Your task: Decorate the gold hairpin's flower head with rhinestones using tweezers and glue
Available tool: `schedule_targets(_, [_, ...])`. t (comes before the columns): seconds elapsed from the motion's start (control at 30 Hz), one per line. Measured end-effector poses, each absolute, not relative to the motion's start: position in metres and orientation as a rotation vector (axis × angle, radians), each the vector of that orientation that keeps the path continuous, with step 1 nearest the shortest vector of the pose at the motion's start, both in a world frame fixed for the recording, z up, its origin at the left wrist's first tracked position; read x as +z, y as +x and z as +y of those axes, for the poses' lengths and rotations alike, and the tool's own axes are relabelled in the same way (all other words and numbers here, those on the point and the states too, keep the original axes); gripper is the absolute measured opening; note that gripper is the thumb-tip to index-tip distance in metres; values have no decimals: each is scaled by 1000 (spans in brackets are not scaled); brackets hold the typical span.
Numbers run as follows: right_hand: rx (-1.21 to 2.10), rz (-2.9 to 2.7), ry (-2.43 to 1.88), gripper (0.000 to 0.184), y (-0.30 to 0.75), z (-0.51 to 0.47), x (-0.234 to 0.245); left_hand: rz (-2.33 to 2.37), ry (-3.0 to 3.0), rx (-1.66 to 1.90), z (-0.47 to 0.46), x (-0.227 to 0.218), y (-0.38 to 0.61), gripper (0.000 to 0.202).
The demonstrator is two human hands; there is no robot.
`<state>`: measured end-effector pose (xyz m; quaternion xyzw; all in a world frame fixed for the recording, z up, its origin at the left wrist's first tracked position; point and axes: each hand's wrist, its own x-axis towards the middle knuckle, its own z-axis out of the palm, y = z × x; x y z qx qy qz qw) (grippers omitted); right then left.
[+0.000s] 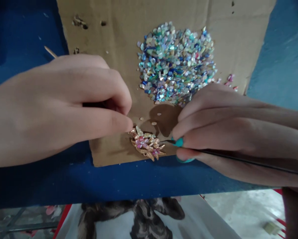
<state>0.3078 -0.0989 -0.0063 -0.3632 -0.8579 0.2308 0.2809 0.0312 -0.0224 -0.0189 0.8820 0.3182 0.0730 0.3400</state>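
On my remote feed: blue table (139, 179), cardboard sheet (114, 30), left hand (56, 106) with fingers clenched, right hand (228, 132) closed in a grasp. Shell-chip pile (176, 63) at 12 o'clock. The thin tool (238, 160) it grasps aims toward 9. The gilt ornament (146, 143), at the sheet's 6 o'clock edge and touching the left thumb, runs 10-to-4, tips toward 4.

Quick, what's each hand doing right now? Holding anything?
Left hand: closed, fingertips pinching the gold ornament.
Right hand: closed around a thin dark tool.

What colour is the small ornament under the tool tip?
The ornament is gold, set with pink and pearly chips; head view.
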Motion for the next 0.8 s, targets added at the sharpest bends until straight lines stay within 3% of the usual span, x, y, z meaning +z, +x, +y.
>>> schedule_targets(0.2, [892,-2403,-1133,10,304,-98,8,704,2356,228,-23,-19,31,16])
schedule_targets(0.47, [796,-2501,-991,27,308,-97,14,672,2378,231,-22,-19,32,17])
schedule_targets(0.67, [795,-2541,-1033,30,309,-98,8,718,2324,223,-23,-17,33,6])
schedule_targets(0.8, [791,-2451,-973,31,303,-97,6,747,2282,216,-24,-17,35,13])
